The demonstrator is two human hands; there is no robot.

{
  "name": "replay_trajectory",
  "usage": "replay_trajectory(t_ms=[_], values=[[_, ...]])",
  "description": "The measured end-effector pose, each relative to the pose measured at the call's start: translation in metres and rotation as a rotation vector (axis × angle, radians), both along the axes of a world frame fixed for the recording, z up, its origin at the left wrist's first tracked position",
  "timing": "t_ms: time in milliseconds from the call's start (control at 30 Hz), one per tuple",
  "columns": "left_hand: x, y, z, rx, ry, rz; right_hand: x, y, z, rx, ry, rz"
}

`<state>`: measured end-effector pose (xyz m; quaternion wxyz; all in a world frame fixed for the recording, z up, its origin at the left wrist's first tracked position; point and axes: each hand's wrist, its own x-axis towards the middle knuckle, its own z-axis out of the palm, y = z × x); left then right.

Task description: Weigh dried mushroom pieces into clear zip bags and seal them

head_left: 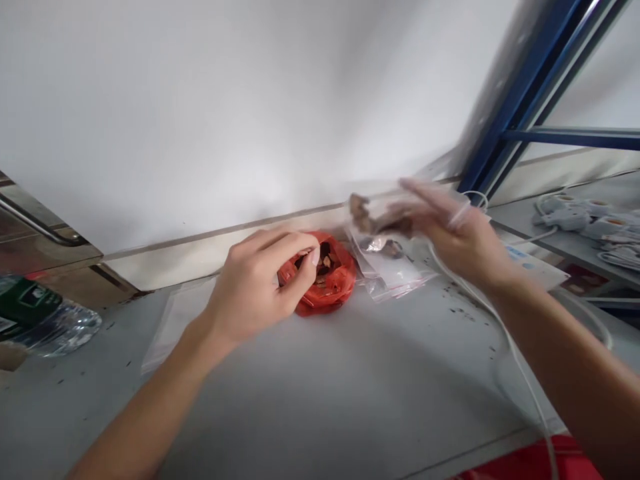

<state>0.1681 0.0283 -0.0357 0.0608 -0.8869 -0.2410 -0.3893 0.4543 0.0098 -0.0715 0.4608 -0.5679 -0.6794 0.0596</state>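
My left hand (260, 280) is over the left side of a red plastic bag (333, 297). Its thumb and fingers are curled together; anything between the tips is too small to make out. Inside the open red bag are brown dried pieces (327, 260). Smeared by motion, my right hand (450, 227) grips a clear zip bag (390, 207) with dark brown lumps in it, raised to the right of the red bag. Several more clear zip bags (395, 277) lie on the grey surface beneath it, some with pieces inside.
Flat clear bags (175, 313) lie on the left, near a water bottle (45, 317) on its side. A white wall stands behind. At right are a blue metal frame (530, 87), a white cable (515, 353) and power strips (585, 213). Dark crumbs dot the surface.
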Motion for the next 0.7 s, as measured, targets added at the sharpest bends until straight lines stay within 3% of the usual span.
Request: replay_trajectory(t_ms=[67,100,233,333,533,700], values=[[0.001,0.006,-0.01,-0.103,0.054,-0.036,0.019,0.006,-0.009,0.028,-0.049,-0.188],[0.002,0.009,-0.015,-0.133,0.082,-0.057,0.026,0.008,-0.016,0.009,-0.103,-0.194],[0.008,0.014,-0.03,-0.18,0.171,-0.082,0.036,0.011,-0.047,-0.326,-0.25,0.068],[0.009,0.013,-0.035,-0.221,0.205,-0.076,0.035,0.006,-0.052,-0.424,-0.16,0.066],[-0.009,0.019,-0.034,-0.396,0.333,-0.013,0.023,0.011,-0.034,-0.232,-0.11,0.025],[-0.038,0.033,-0.025,-0.599,0.324,0.059,-0.017,0.029,-0.023,0.014,-0.236,0.087]])
